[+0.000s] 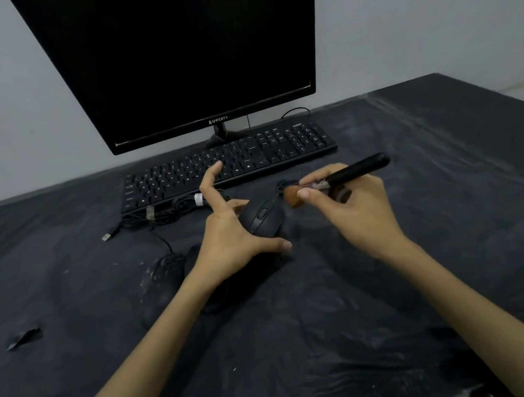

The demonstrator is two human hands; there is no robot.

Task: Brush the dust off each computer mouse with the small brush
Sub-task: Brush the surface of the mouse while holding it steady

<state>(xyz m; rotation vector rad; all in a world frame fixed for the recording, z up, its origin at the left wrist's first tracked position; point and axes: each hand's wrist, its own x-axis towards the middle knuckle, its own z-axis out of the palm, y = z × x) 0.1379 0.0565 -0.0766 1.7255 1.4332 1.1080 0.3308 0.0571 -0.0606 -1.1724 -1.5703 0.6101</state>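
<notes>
The left hand (225, 237) clamps a black mouse (262, 220); the right hand (353, 205) pinches the brush (336, 180), bristles just beside the mouse's front. A dusty second mouse (161, 281), left of the left hand, looks unbrushed

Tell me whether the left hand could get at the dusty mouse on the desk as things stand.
Probably not yet: the left hand is holding another mouse for the brush. The dusty mouse lies uncovered just beside that wrist, so once freed, the way looks open.
</notes>
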